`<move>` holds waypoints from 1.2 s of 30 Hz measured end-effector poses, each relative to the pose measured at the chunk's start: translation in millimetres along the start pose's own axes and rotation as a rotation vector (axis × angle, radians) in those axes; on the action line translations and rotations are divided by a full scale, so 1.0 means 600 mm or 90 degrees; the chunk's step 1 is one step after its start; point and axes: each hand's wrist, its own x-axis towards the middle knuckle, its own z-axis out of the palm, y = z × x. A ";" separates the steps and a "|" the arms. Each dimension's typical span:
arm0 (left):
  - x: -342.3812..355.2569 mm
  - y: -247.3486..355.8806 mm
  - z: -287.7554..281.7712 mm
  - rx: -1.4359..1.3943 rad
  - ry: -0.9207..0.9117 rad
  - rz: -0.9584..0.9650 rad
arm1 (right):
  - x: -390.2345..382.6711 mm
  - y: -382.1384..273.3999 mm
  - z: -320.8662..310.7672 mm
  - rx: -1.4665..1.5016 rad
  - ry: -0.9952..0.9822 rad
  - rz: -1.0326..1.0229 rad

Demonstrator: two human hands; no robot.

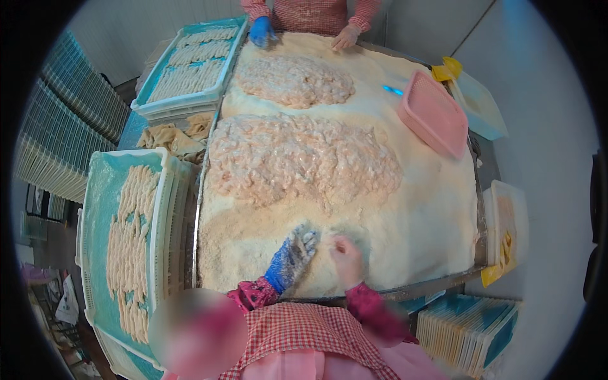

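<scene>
My left hand (292, 258), in a blue glove dusted with pale crumbs, is low over the near part of the breading-covered table (430, 234). Its fingers look stretched out, and I see nothing held in them. Close to its right is my bare right hand (346, 258), with the fingers curled together; whatever they hold, if anything, is hidden. Just beyond both hands lies a broad heap of wet, pale pink raw meat pieces (304, 158). Loose crumbs (240, 221) are spread around the heap and beneath my hands.
At left, a white crate (161, 209) holds rows of breaded strips (133, 234); another such crate (142, 109) stands farther back. A second meat heap (294, 81) lies near a co-worker's hands (261, 33). A pink basket (434, 114) sits at right. Stacked trays (465, 329) stand below.
</scene>
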 end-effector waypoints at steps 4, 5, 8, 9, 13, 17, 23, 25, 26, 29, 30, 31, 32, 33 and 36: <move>0.004 0.014 0.023 -0.056 -0.071 -0.005 | -0.037 -0.073 0.039 -0.137 -0.091 -0.258; -0.002 0.029 0.061 -0.090 -0.077 -0.001 | -0.040 -0.075 0.038 -0.117 -0.116 -0.243; -0.004 0.000 0.091 -0.120 -0.140 0.178 | 0.011 -0.129 0.027 -0.185 0.071 -0.291; 0.029 -0.080 0.118 -0.104 -0.094 0.397 | 0.024 -0.114 0.053 -0.251 0.089 -0.348; -0.002 -0.015 0.042 0.260 -0.089 0.306 | 0.022 -0.134 0.075 -0.292 -0.145 -0.462; 0.026 -0.013 0.104 -0.212 -0.431 0.372 | 0.050 -0.132 0.086 -0.203 0.000 -0.424; -0.011 0.026 0.042 0.158 -0.064 0.030 | 0.032 -0.110 0.106 -0.165 0.020 -0.325; 0.046 -0.033 0.109 0.134 -0.075 0.580 | 0.056 -0.117 0.103 -0.109 -0.095 -0.380; 0.065 -0.047 0.133 0.111 -0.077 0.849 | 0.070 -0.132 0.108 -0.077 -0.128 -0.386; 0.040 0.046 0.012 -0.135 -0.119 0.348 | 0.112 -0.161 0.121 -0.020 -0.140 -0.367; 0.020 0.080 -0.053 -0.227 -0.190 0.099 | 0.155 -0.154 0.121 -0.125 -0.077 -0.339; -0.002 0.114 0.020 -0.112 0.056 0.108 | 0.207 -0.136 0.107 -0.242 0.003 -0.303; -0.005 0.143 0.036 -0.129 0.021 0.116 | 0.254 -0.109 0.104 -0.355 0.095 -0.330; -0.013 0.174 0.040 -0.144 -0.008 0.135 | 0.287 -0.120 0.096 -0.397 0.063 -0.350; -0.024 0.302 0.100 0.009 0.063 0.282 | 0.362 -0.107 0.086 -0.520 -0.014 -0.376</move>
